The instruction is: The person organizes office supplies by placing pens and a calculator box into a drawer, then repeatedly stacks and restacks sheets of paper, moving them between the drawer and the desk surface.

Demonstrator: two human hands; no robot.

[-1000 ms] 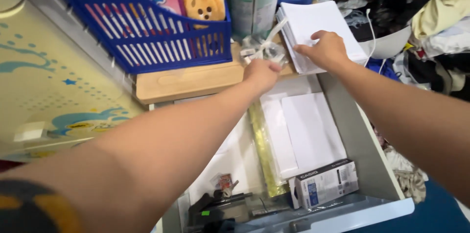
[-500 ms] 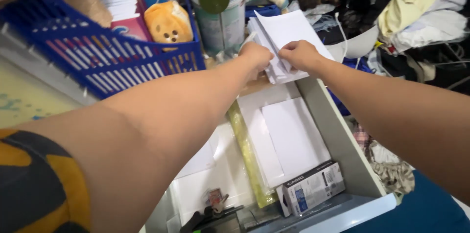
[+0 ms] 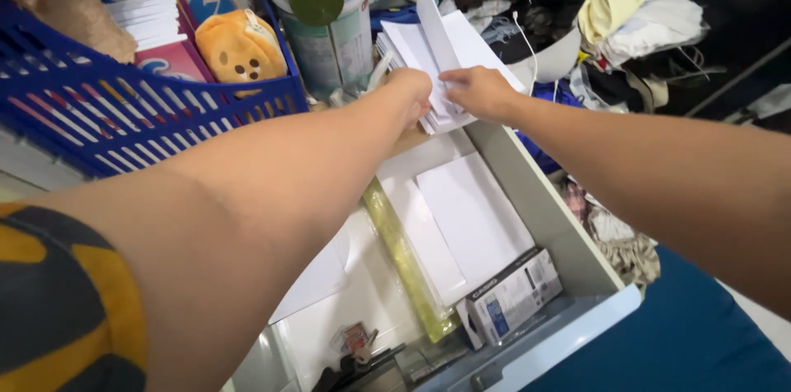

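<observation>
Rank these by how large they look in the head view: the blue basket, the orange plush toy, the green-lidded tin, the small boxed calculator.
1. Blue basket.
2. Green-lidded tin.
3. Boxed calculator and orange plush toy look about alike; the box lies nearer the camera, so no ranking.

Left hand (image 3: 409, 95) joined right hand (image 3: 478, 91); envelope (image 3: 434, 25) lifted upright

My hands meet at a stack of envelopes (image 3: 445, 54) beyond an open drawer (image 3: 568, 244).

A basket (image 3: 124, 124) sits far left, a tin (image 3: 334, 34) just left of the stack, and a boxed calculator (image 3: 511, 297) in the drawer's near end.
</observation>
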